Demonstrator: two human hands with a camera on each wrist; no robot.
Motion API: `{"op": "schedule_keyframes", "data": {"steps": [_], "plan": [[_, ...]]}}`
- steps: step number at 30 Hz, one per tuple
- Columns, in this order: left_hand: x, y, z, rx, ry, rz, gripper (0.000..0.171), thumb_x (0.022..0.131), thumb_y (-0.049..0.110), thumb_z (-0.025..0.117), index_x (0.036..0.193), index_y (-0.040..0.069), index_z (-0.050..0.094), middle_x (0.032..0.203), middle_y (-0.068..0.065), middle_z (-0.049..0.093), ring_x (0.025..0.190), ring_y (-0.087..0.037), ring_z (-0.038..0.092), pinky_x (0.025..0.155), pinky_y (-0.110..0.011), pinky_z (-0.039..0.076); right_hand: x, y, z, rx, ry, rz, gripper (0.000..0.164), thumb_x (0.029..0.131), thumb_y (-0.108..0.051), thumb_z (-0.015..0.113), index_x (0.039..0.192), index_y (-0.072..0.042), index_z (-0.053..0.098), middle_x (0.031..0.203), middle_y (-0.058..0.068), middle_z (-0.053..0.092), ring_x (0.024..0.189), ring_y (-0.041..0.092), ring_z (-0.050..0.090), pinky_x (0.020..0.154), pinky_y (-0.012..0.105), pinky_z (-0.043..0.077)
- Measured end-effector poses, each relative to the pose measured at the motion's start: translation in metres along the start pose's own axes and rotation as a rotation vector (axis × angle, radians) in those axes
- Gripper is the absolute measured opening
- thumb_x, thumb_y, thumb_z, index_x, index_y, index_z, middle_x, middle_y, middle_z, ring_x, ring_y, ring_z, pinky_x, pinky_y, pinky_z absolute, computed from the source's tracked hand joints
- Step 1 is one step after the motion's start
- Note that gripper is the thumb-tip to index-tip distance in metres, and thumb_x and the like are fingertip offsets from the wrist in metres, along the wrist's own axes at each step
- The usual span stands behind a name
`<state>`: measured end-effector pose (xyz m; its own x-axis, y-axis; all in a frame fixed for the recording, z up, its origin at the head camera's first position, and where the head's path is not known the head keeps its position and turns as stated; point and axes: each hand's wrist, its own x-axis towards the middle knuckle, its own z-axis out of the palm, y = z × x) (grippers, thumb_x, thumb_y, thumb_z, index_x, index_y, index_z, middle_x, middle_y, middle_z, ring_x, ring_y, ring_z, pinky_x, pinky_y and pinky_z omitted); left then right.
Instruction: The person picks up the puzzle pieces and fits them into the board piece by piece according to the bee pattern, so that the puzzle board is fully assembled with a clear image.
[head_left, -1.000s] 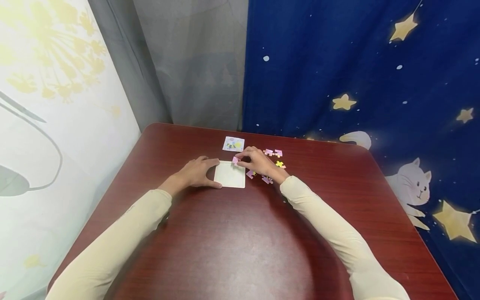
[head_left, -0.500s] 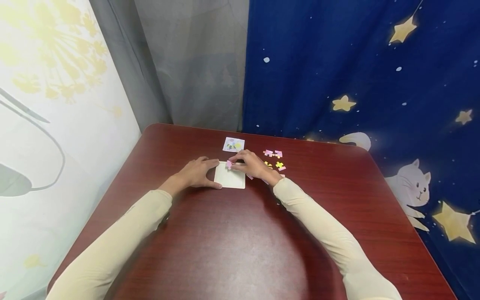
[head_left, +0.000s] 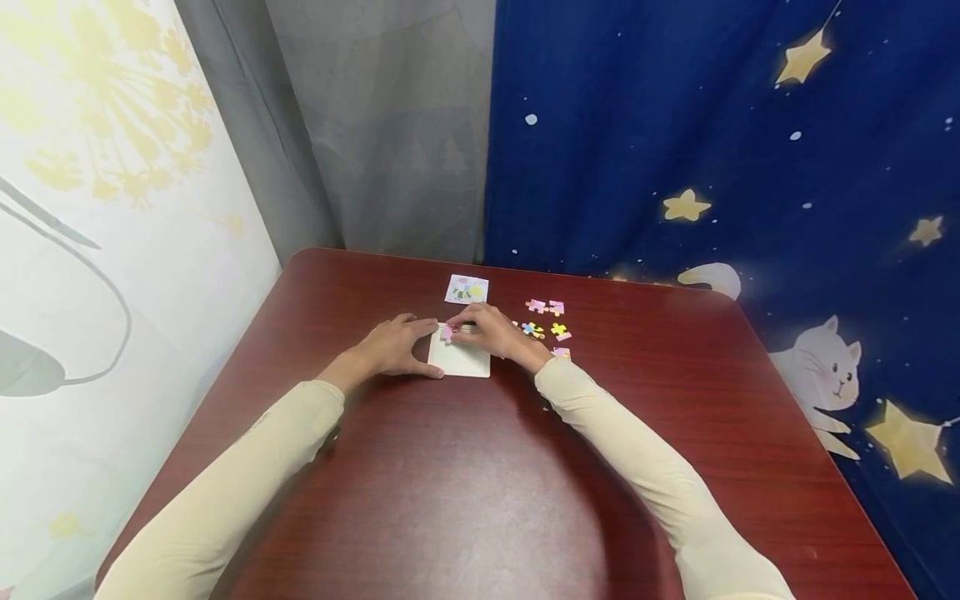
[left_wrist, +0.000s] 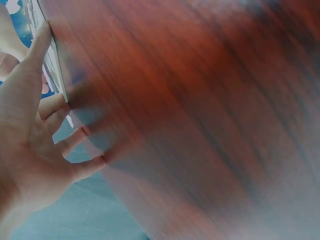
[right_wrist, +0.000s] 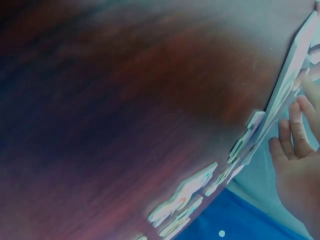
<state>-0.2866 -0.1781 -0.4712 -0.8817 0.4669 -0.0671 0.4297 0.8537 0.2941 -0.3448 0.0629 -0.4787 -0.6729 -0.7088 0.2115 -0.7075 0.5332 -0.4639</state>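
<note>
A square white puzzle tray (head_left: 467,364) lies on the table, pale and shallow. My left hand (head_left: 393,344) holds its left side, thumb at the near corner and index finger at the far one. In the left wrist view, the other fingers of that hand (left_wrist: 37,130) spread down to the tabletop. My right hand (head_left: 492,330) pinches a pink jigsaw piece (head_left: 447,334) between thumb and fingers over the tray's far left part. The right wrist view shows the tray (right_wrist: 291,62) edge-on beside my right hand (right_wrist: 300,167), its held piece hidden there.
Several loose jigsaw pieces (head_left: 559,331), pink, yellow and blue, lie right of the tray, some partly behind the right hand. A small picture card (head_left: 467,289) lies beyond the tray, near the far edge of the red-brown table (head_left: 450,483). Curtains hang behind.
My right hand has moved left across the tray with the pink jigsaw piece, from its far middle toward its far left corner. The left hand has stayed in place.
</note>
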Motion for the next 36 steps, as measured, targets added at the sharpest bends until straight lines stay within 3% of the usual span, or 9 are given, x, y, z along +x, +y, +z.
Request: {"op": "schedule_keyframes", "data": {"steps": [17,36], "plan": [[0.000,0.003,-0.002,0.022,0.024,0.031,0.103,0.078,0.073,0.077,0.156,0.013,0.048,0.158,-0.008,0.049,0.146,-0.042,0.038,0.110,-0.067,0.038,0.008,-0.002,0.009,0.017,-0.029,0.010,0.026,0.096,-0.020,0.077,0.120,-0.009,0.078,0.114,0.004,0.073,0.113,0.017,0.062,0.102,0.032,0.045],[-0.002,0.005,-0.003,-0.003,0.016,0.024,0.102,0.078,0.071,0.079,0.157,0.014,0.048,0.159,-0.006,0.048,0.146,-0.040,0.038,0.109,-0.065,0.040,0.012,-0.011,0.004,-0.038,-0.026,0.110,0.024,0.092,-0.026,0.082,0.112,-0.014,0.082,0.112,-0.002,0.078,0.107,0.013,0.067,0.090,0.029,0.051]]}}
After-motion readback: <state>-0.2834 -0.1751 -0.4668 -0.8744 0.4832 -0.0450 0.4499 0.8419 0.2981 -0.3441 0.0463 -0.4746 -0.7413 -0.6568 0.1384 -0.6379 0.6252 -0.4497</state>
